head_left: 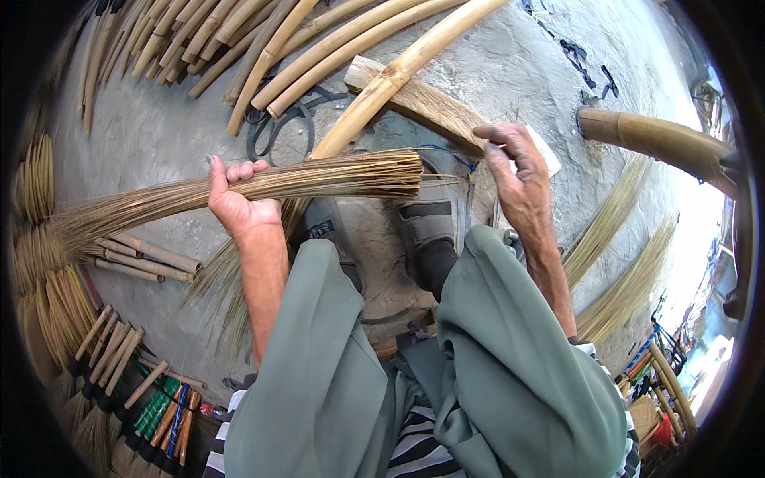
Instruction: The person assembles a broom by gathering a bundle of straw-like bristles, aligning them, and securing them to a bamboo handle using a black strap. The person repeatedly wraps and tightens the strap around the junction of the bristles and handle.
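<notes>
A thick bundle of thin brown broom stalks (343,177) lies across in front of my knees. Its blunt cut end points right, and its brushy end fans out to the left. Wrapped around it from below is my left hand (243,199), closed with the fingertips showing on top. A couple of stalks jut out beyond the cut end. To the right of that end is my right hand (519,171), its fingers bent and apart, with nothing visible in it. It overlaps the far right end of a wooden block (430,103); whether it touches the block I cannot tell.
A long bamboo pole (390,80) crosses the block. Many bamboo poles (191,36) lie at the far left. Loose grass bunches (629,287) rest on the right, near a thick bamboo post (645,139). Short bamboo pieces (147,259) and handled brooms (163,414) are at left. A black strap (299,119) lies ahead.
</notes>
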### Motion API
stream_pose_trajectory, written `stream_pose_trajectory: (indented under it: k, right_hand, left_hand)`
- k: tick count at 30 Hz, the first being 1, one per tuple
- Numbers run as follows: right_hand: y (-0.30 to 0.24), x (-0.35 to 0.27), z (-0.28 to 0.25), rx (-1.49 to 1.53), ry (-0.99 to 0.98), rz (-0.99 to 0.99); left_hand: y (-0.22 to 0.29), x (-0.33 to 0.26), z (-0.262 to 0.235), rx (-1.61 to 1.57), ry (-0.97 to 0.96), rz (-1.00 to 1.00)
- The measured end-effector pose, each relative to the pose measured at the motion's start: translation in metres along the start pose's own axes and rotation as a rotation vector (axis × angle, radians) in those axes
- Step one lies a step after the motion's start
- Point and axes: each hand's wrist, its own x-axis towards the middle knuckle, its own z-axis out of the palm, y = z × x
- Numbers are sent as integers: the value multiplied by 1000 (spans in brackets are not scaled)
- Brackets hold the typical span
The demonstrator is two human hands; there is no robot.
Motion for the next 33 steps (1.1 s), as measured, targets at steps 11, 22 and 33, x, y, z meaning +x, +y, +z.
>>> stream_pose_trajectory:
  k: [11, 22, 33]
  right_hand:
    - [17, 10, 18, 32, -416, 171]
    - [40, 5, 10, 104, -85, 228]
    - [110, -112, -58, -193, 199, 439]
  left_hand:
    - [2, -5, 6, -54, -222, -68]
    - [-10, -3, 2, 65, -69, -17]
    - [-32, 29, 34, 58, -101, -83]
